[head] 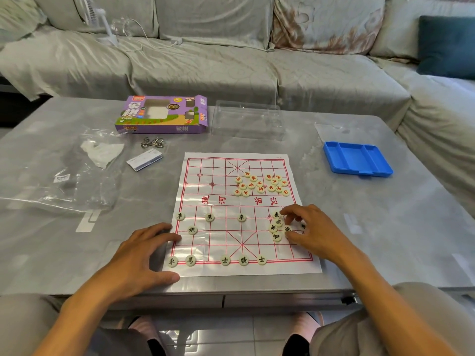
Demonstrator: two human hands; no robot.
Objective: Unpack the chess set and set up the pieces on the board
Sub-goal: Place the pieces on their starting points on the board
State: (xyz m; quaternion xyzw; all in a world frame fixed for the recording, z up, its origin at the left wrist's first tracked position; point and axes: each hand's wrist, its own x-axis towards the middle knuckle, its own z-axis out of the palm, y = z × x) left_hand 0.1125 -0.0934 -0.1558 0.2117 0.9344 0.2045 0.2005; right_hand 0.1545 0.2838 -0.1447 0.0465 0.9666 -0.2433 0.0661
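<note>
Right hand [312,227] sits over the near right part of the paper board [241,211], fingers curled down into a small cluster of black-lettered pieces [277,226]; thumb and fingertips seem to close on one piece at the cluster's right edge, though the fingers hide whether it is truly pinched or only touched. Left hand [144,250] lies flat with straight, spread fingers on the table [77,253], its fingertips pressing the board's near left edge and holding nothing – it looks to be steadying the sheet.

By my reading the step in hand is laying out the black side. Placed black pieces [225,260] already stand along the near row and on a few points further up, while the right half of that side is unfilled. The red pieces [261,185] lie in a loose heap beyond the river, unsorted.

The next move calls for lifting a single disc clear of its touching neighbours and setting it squarely on an intersection – without dragging the thin sheet.

Both forearms reach in from the near edge, the right wrist raised a little, the left low. Purple box [162,114] and blue tray [357,159] lie well apart on the far side
</note>
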